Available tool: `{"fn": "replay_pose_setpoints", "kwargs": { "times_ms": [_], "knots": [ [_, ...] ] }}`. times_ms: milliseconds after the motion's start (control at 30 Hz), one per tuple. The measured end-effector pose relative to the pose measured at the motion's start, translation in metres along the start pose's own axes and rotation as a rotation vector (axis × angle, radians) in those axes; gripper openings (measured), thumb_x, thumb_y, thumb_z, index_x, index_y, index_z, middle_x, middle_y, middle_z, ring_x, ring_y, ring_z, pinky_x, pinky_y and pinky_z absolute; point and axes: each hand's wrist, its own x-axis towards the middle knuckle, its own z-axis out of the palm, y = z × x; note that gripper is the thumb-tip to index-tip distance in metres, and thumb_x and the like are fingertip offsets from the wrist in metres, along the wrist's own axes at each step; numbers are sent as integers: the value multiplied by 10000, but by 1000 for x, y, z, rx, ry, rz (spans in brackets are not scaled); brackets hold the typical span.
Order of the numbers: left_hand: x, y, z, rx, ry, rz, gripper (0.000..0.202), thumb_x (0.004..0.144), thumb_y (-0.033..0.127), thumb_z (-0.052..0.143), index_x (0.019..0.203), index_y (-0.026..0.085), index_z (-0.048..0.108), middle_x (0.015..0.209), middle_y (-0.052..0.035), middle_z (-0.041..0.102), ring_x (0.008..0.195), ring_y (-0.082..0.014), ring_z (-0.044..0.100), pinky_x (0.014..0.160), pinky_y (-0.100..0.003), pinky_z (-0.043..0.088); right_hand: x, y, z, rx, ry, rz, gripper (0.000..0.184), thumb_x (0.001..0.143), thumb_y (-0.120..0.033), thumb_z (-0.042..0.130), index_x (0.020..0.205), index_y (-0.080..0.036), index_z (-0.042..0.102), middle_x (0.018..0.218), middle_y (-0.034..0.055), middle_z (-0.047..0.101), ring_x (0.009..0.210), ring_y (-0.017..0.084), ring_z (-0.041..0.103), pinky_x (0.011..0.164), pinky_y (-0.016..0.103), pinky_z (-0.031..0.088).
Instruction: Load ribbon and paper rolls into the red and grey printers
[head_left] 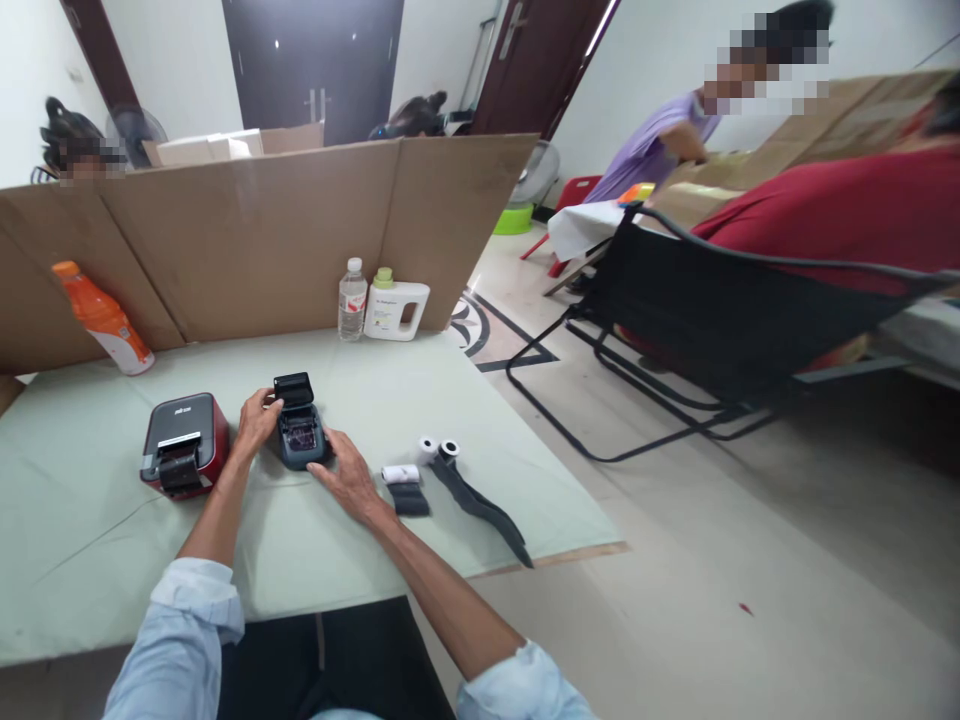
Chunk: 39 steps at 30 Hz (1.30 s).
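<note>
A small dark grey label printer (301, 432) sits on the pale green table top (90, 520) with its lid raised. My left hand (256, 422) holds its left side, fingers curled against the body near the lid. My right hand (346, 478) lies along the printer's front right corner, fingers stretched flat on the table and touching it. To the right lie a small white paper roll on a dark strip (403, 484), then two more white rolls (439, 450) with a long black strip (484, 508) trailing toward the table's edge.
A red and black printer (182, 444) stands left of my hands. An orange drink bottle (105, 318), a water bottle (352, 299) and a white jug (397, 308) stand along a cardboard screen (255, 235). At the right are a black folding chair (720, 320) and other people.
</note>
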Motion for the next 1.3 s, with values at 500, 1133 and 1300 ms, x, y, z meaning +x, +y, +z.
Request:
{"fn": "replay_pose_setpoints", "kwargs": {
  "times_ms": [500, 1133, 1300],
  "knots": [
    [-54, -5, -25, 67, -346, 266, 472, 852, 489, 730, 1252, 239, 749, 1469, -132, 521, 1218, -301, 633, 944, -432, 598, 3, -15, -5, -24, -8, -36, 672, 905, -257, 701, 1538, -223, 475, 1473, 156, 571, 1380, 294, 554, 1189, 482, 463],
    [-37, 4, -15, 106, -270, 400, 279, 933, 428, 627, 968, 227, 817, 1257, -129, 740, 1225, -303, 646, 1141, -484, 466, 16, -11, -7, -39, 35, -84, 533, 969, -274, 606, 1493, -198, 546, 1460, 169, 586, 1381, 277, 547, 1206, 481, 446],
    [-35, 9, -12, 105, -268, 374, 322, 960, 435, 564, 889, 237, 808, 1209, -107, 761, 1176, -288, 665, 1131, -460, 466, 44, -17, -20, -148, -27, -111, 568, 919, -144, 565, 1476, -253, 579, 1433, 128, 619, 1346, 288, 556, 1196, 526, 440]
  ]
}}
